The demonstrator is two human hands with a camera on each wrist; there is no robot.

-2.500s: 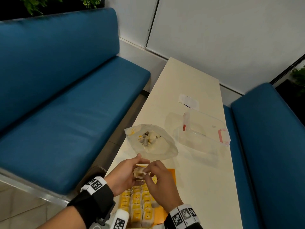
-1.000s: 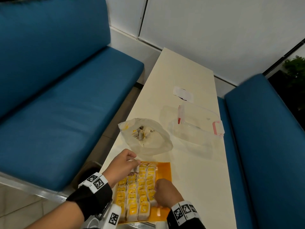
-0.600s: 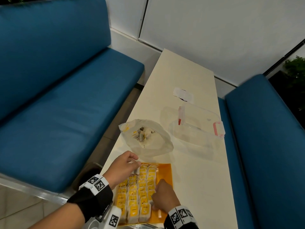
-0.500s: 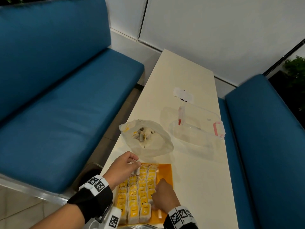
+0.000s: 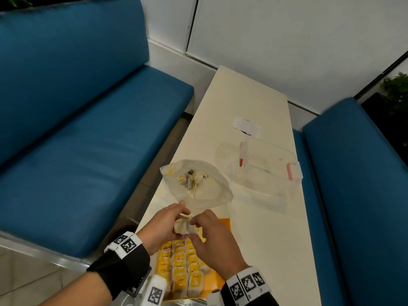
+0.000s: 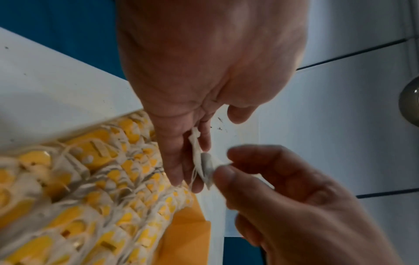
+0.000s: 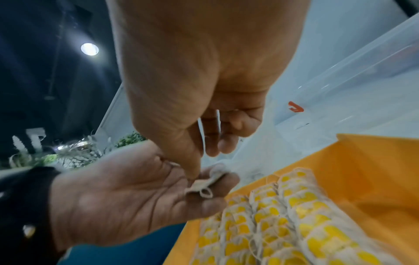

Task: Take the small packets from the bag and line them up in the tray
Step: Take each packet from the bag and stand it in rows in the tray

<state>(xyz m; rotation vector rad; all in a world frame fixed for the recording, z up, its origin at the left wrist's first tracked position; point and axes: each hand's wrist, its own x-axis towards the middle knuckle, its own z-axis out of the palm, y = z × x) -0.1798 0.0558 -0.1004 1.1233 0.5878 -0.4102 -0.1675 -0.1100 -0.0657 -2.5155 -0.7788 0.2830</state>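
My left hand hovers over the far end of the orange tray and holds a small clump of white packets with strings. My right hand meets it from the right, thumb and forefinger pinching one packet of the clump; in the right wrist view that packet lies on my left fingers. Rows of white-and-yellow packets fill the tray's left part. Just beyond the hands, the clear plastic bag lies open with more packets inside.
A clear plastic box with red clips sits right of the bag, and a white paper slip lies farther back. The narrow white table runs between two blue benches; its left edge is close to my left hand.
My right hand has lifted off the packets at the tray's near right and come up to my left hand. My left hand has also risen a little, clump still in it.
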